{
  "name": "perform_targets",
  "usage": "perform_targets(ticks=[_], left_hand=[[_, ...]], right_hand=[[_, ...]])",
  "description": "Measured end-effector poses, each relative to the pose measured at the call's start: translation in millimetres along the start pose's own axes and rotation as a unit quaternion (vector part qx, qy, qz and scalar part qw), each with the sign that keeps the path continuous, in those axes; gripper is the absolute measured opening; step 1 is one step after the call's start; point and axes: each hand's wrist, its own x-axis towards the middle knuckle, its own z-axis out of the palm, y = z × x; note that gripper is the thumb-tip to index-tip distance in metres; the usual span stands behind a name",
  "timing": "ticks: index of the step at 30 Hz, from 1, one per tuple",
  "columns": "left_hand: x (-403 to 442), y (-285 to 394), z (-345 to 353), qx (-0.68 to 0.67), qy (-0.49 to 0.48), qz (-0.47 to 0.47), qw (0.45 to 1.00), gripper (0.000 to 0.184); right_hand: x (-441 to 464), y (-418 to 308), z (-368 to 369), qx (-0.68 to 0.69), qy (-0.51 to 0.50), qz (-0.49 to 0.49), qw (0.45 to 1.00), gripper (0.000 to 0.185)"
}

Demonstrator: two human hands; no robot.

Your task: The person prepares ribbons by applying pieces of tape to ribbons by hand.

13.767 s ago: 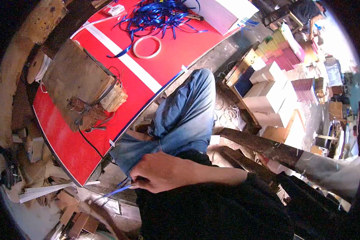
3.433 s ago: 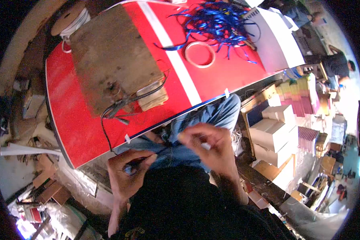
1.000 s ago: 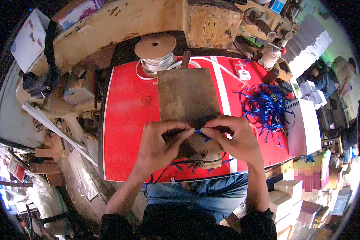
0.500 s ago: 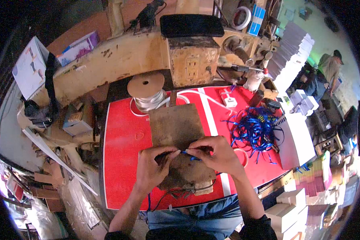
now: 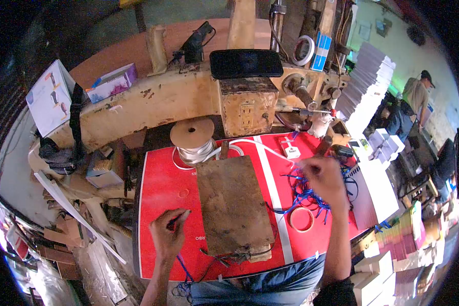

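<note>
The right hand's point(image 5: 325, 181) fingers bend over the glossy, tangled blue ribbons point(image 5: 319, 198), near enough to pick; whether they grip one, I cannot tell. The left hand point(image 5: 168, 233) curls over the red tabletop point(image 5: 160, 199), its grasp unclear. Between them lies a scuffed flat board point(image 5: 234, 201), probably a firm rest, beside a smooth round ring point(image 5: 302, 219).

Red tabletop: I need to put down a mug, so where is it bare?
The tabletop shows bare red left of the brown board, between spool and left hand, save one faint small ring. A smaller patch lies between the pale hoop, white stripe and near edge. The right is crowded: blue ribbons beneath the right hand.
</note>
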Motion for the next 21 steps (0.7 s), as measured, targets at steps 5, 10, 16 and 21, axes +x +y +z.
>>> perform_targets(ticks=[5,10,16,21], left_hand=[[-51,-66,-28,0.044,0.001,-0.112,0.993,0.009],[-108,-121,-32,-0.033,0.05,-0.147,0.987,0.012],[-103,-105,-30,-0.027,0.059,-0.162,0.985,0.013],[-103,-109,-29,-0.04,0.058,-0.15,0.986,0.014]], right_hand=[[24,-12,-41,-0.101,0.069,0.017,0.992,0.025],[89,-45,-54,-0.081,0.162,-0.074,0.981,0.027],[174,-40,-28,-0.01,0.189,-0.257,0.948,0.056],[197,-39,-16,-0.128,0.197,-0.301,0.924,0.071]])
